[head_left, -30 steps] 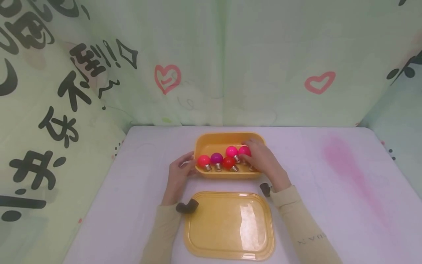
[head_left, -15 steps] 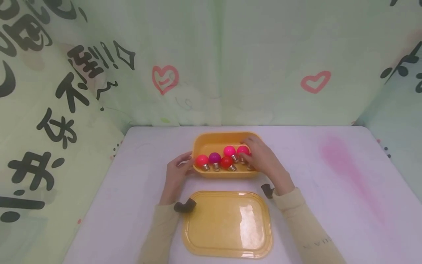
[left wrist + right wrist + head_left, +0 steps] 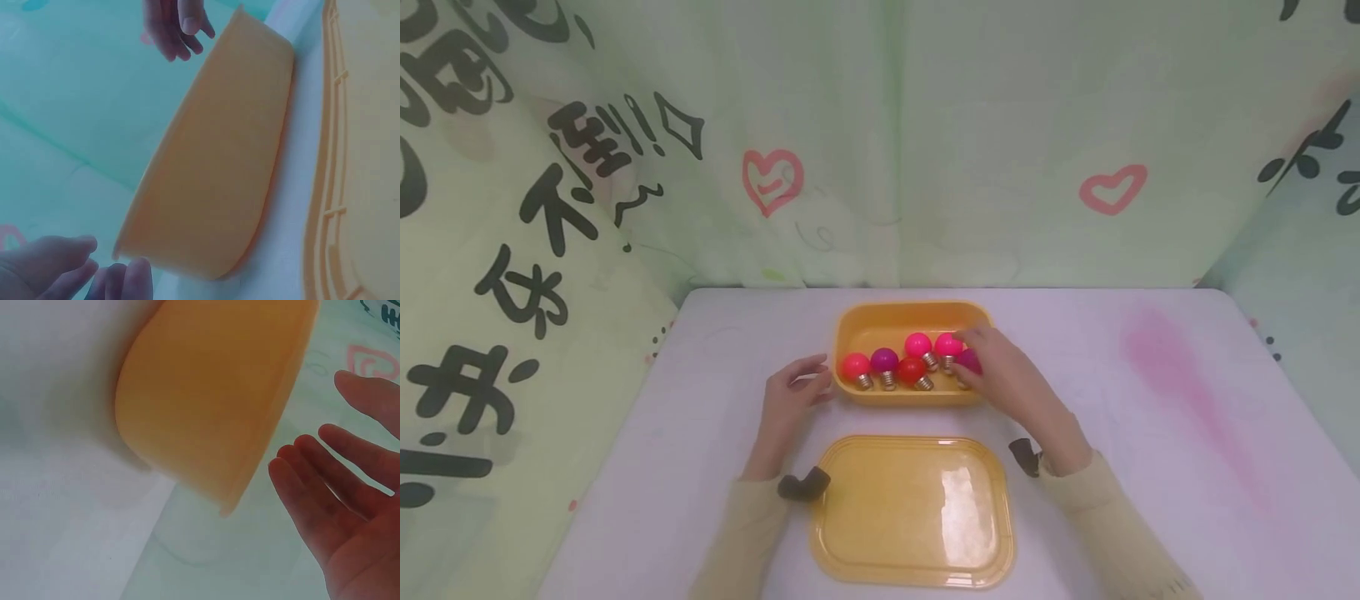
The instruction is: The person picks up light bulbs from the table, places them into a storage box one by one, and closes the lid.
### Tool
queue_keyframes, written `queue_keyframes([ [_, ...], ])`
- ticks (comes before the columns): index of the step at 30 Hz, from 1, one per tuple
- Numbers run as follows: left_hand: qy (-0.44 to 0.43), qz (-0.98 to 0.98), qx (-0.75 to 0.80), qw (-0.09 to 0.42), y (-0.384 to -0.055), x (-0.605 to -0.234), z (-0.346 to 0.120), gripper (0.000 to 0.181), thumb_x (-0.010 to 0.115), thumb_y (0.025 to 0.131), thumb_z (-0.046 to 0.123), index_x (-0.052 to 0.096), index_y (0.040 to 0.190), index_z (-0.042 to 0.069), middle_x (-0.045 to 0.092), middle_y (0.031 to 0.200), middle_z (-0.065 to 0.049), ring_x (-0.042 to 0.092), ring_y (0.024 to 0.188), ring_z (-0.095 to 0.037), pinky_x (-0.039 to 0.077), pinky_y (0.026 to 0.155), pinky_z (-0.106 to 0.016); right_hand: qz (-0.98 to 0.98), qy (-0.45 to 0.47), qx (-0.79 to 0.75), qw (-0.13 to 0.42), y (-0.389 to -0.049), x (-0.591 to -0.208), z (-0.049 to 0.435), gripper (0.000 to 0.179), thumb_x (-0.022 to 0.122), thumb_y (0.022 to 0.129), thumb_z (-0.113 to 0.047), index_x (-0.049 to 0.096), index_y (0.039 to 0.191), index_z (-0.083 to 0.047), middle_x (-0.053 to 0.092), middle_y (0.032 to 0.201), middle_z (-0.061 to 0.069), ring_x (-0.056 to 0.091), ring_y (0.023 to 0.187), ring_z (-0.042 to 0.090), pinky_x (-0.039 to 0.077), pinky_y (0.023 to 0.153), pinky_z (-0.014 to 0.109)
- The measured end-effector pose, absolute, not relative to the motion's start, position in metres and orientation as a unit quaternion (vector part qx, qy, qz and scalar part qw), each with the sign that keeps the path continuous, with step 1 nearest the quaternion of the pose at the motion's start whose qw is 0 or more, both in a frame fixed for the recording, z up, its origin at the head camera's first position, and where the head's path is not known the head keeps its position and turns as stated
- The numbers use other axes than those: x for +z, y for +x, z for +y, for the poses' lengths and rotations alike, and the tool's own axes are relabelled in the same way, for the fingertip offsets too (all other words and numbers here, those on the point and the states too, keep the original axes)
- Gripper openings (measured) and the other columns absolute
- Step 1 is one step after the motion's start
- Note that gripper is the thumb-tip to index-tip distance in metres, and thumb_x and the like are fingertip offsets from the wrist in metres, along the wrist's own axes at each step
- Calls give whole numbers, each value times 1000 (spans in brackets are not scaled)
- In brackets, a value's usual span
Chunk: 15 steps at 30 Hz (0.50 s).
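Observation:
A yellow plastic box (image 3: 910,400) holds several small round bulbs with metal screw bases. Among them are a coral bulb (image 3: 856,366), a purple bulb (image 3: 884,360), a red bulb (image 3: 912,370) and two pink bulbs. At the right end a magenta bulb (image 3: 970,361) is partly hidden behind my right hand (image 3: 1011,379). That hand hovers over the box's right rim, its fingers spread and nothing between them in the right wrist view. Beside the box's left end is my left hand (image 3: 788,404), loosely bent and holding nothing.
A yellow lid (image 3: 910,512) lies flat on the white table (image 3: 1150,467), between the box and me. Dark straps show at both wrists. Behind the table hangs a pale green curtain (image 3: 985,167) with drawn hearts and lettering.
My left hand has drawn back slightly from the box's left end. My right hand has shifted toward me and right, uncovering more of the magenta bulb. The view has drifted slightly.

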<state>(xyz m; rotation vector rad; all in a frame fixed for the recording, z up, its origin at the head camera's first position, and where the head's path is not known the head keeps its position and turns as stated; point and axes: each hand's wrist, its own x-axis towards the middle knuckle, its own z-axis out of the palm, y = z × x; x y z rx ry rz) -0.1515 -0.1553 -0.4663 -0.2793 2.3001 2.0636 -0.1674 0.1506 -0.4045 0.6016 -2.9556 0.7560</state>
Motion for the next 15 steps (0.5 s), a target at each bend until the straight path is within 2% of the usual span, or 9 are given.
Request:
queue_keyframes([
  [8,-82,752,653,31,-137,-457,-160,39,72,92,18,64,128,5,64,115,-15,69,100,-32,60,81,-31,-952,210,221,38,-151,-400,155,43,76,87,-14,60,122,4,63,113,19,60,102,33,55,91,47],
  [12,-74,748,659,32,-130,-455,-163,39,70,92,13,63,128,0,64,117,-18,68,102,-34,61,79,-31,-950,214,222,46,-144,-400,158,37,76,87,-15,62,117,1,64,110,15,60,101,30,56,90,46],
  [15,-72,747,660,33,-126,-455,-165,38,69,92,10,63,128,-1,64,117,-20,68,100,-32,61,79,-32,-949,216,223,51,-139,-401,161,37,75,87,-15,62,118,0,64,111,14,61,102,31,56,90,47],
])
